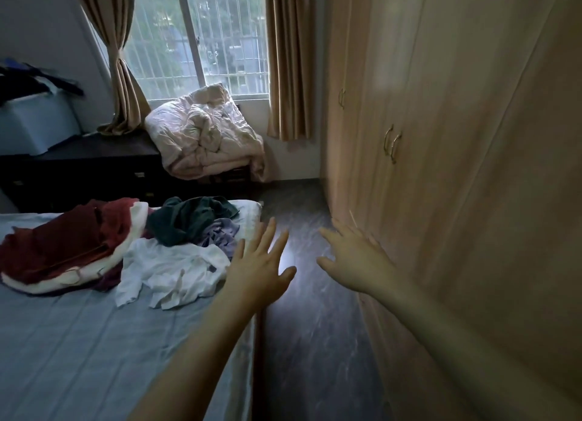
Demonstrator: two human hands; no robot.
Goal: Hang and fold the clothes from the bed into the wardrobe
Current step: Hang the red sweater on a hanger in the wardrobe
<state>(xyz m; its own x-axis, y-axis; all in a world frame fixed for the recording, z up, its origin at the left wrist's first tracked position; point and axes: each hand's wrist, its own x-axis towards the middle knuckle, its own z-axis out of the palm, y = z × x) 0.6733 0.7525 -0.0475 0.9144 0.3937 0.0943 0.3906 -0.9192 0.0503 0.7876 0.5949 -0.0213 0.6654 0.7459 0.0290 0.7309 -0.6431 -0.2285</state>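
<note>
Both hands empty, fingers spread: left hand over bed edge, right hand near closed wardrobe, possibly touching. Clothes heaped at 10 o'clock, likely next.

A crumpled pale duvet sits heaped on a chair below the barred window. Tan curtains frame it (the left one tied back). A pale blue box rests on the dark dresser.

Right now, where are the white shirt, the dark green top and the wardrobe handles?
white shirt (pixel 170 271): head view, on its crumpled middle.
dark green top (pixel 189 220): head view, on its bunched middle.
wardrobe handles (pixel 392 143): head view, on the nearer pair.
</note>
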